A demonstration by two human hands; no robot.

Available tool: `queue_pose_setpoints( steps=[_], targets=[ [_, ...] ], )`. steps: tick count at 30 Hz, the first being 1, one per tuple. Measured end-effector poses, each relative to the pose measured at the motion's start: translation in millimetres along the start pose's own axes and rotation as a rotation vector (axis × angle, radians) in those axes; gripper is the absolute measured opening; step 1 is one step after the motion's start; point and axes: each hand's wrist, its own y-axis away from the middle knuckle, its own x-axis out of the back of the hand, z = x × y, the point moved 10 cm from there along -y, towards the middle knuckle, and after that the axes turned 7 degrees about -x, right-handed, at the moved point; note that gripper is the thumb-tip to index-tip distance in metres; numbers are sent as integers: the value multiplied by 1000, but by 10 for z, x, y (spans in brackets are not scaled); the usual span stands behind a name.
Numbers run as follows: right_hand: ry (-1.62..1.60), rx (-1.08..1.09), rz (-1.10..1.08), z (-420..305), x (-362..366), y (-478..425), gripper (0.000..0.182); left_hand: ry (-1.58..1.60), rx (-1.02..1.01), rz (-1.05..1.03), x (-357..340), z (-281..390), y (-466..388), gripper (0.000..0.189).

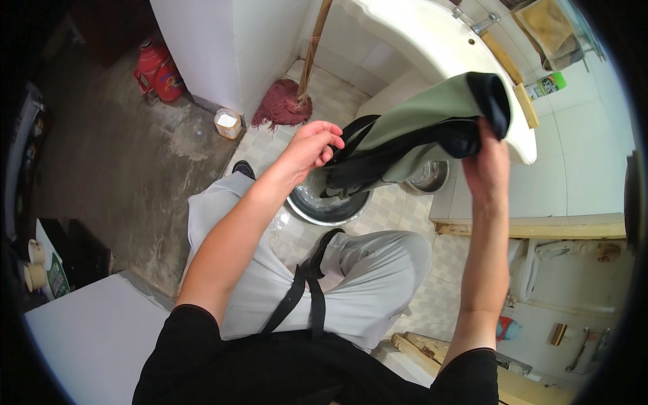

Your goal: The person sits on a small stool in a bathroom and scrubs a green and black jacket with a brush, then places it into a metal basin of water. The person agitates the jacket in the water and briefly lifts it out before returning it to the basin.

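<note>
My right hand [487,167] grips the upper end of a green and black cloth garment [422,114], lifted near the rim of the white washbasin [445,43]. The garment hangs slantwise down to the left, its lower end in a round metal basin [324,220] on the tiled floor, where some water shows. My left hand [316,147] is beside the garment's left part, fingers curled and thumb bent; whether its fingertips touch the black cloth, I cannot tell.
A second, smaller metal bowl [434,177] stands under the washbasin. A red string mop [283,104] leans by the wall. Beyond it are a tub of white stuff [228,124] and a red thermos flask [162,76]. A green-capped bottle [547,86] lies at the washbasin's far side.
</note>
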Motion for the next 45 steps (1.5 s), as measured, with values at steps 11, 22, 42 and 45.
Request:
queue_pose_setpoints(
  steps=[11,22,42,45],
  targets=[
    [54,82,146,-152,73,44,37,1,1,53,95,130,102,19],
    [1083,-16,-346,4155,984,-739,60,-90,51,-25,-3,369,139,15],
    [1577,-371,-400,6157,378,-581,88,-1745,124,-314,467,138,196,33],
    [1498,-315,-346,6128,385,-575,84,-1812,315,-479,463,-106,329,36]
  ],
)
